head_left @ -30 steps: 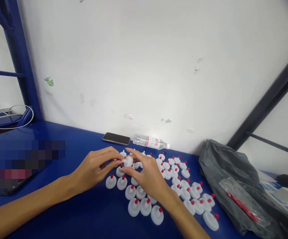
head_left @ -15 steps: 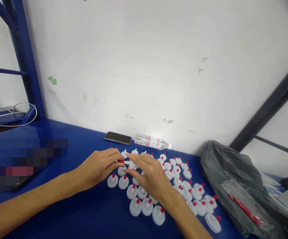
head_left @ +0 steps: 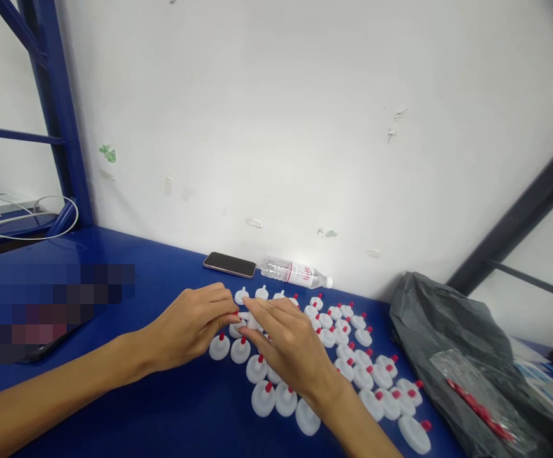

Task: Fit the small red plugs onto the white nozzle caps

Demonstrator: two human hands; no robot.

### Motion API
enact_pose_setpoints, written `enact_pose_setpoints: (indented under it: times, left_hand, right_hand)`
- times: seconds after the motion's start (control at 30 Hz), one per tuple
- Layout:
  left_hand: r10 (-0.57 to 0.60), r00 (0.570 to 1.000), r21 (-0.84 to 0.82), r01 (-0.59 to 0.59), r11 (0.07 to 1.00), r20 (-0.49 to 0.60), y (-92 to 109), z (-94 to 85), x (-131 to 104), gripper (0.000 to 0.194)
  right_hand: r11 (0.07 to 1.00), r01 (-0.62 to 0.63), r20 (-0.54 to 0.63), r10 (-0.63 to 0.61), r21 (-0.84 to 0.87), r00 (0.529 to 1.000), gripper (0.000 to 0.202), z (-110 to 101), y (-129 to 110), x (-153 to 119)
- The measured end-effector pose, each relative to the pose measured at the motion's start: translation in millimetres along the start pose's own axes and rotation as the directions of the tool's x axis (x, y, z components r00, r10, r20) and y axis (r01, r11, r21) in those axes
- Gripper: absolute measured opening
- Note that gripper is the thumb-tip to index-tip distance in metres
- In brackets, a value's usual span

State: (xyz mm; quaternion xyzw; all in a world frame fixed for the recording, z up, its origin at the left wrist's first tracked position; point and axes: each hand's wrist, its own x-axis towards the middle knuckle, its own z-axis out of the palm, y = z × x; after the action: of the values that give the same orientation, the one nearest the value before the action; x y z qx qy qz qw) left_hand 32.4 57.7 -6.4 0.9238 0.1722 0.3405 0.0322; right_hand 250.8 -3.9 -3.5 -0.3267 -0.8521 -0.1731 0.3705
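Observation:
My left hand (head_left: 188, 327) pinches a small red cap (head_left: 236, 313) at the tip of a white nozzle. In my right hand (head_left: 291, 340) is the white plastic piece (head_left: 253, 320) that bears this nozzle, held between thumb and fingers above the blue table. Under and around both hands lie several round white pieces, many with red caps, such as one at the front (head_left: 263, 399) and one at the right (head_left: 414, 434). A few at the back, such as this uncapped piece (head_left: 241, 295), show bare white nozzles. My right hand hides some pieces.
Along the wall lie a phone (head_left: 230, 264) and a clear bottle (head_left: 295, 273) on the blue table (head_left: 161, 407). At right, a dark plastic bag (head_left: 414, 318) bears a clear bag of red caps (head_left: 483, 407). A blue frame post (head_left: 61, 114) stands left.
The view has shifted slightly, so the scene sits a little further right. My right hand's fingers have tilted a little over the held piece. Both hands keep their hold.

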Motion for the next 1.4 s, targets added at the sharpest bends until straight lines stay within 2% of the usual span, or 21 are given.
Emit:
enact_pose_setpoints:
  times: [0.37, 0.53, 0.67, 0.8, 0.9, 0.97, 1.03, 1.1, 1.2, 1.23, 1.3, 1.4]
  left_hand:
    - [0.035, 0.996, 0.018, -0.034, 0.999, -0.077, 6, -1.3, -3, 0.023]
    - [0.065, 0.995, 0.008, -0.065, 0.998, -0.076, 6, -0.6, -5, 0.021]
    - [0.093, 0.995, 0.064, -0.091, 0.994, -0.031, 6, -4.8, -5, 0.022]
    - [0.097, 0.994, 0.056, -0.099, 0.993, 0.044, 2, -5.0, -6, 0.021]
    - [0.053, 0.996, 0.032, -0.056, 0.998, 0.077, -2, -1.5, -6, 0.022]
    - [0.002, 0.998, 0.03, -0.004, 1.0, 0.062, -3, -0.7, -3, 0.026]
    - [-0.082, 0.997, -0.004, 0.082, 0.997, 0.007, -4, -2.9, 2, 0.03]
    - [-0.214, 0.975, -0.086, 0.208, 0.974, -0.065, -6, -7.5, 6, 0.027]
    - [-0.394, 0.904, -0.155, 0.371, 0.916, -0.164, -13, -14.3, 10, 0.029]
    - [-0.411, 0.891, -0.135, 0.39, 0.911, -0.194, -17, -15.4, 10, 0.031]
    - [-0.391, 0.891, -0.039, 0.393, 0.919, -0.231, -25, -15.3, 8, 0.033]
    - [-0.376, 0.91, 0.116, 0.398, 0.91, -0.177, -37, -11.4, 4, 0.034]
  right_hand:
    - [0.983, 0.073, 0.0, -0.074, -0.167, 0.997, 0.027, -8, -10, 7]
    - [0.987, 0.076, 0.015, -0.075, -0.145, 0.997, 0.025, -7, -13, 8]
    - [0.996, 0.013, 0.037, -0.01, -0.091, 0.999, 0.021, -4, -16, 7]
    - [0.99, 0.027, 0.089, -0.015, -0.137, 0.996, 0.019, 1, -16, 4]
    - [0.989, 0.031, 0.119, -0.014, -0.144, 0.993, 0.017, 6, -11, 3]
    - [0.994, 0.007, 0.103, 0.005, -0.113, 0.995, 0.023, 6, -8, 4]
    - [0.996, -0.048, 0.084, 0.054, -0.071, 0.995, 0.034, 2, -4, 7]
    - [0.99, -0.136, 0.065, 0.138, -0.041, 0.988, 0.043, -5, 0, 10]
    - [0.96, -0.276, 0.017, 0.277, -0.04, 0.961, 0.032, -17, 11, 12]
    - [0.946, -0.322, 0.014, 0.323, -0.049, 0.946, 0.027, -19, 17, 10]
    - [0.908, -0.408, 0.071, 0.415, -0.096, 0.907, 0.029, -19, 28, 5]
    - [0.856, -0.485, 0.191, 0.514, -0.181, 0.836, 0.036, -13, 42, -7]
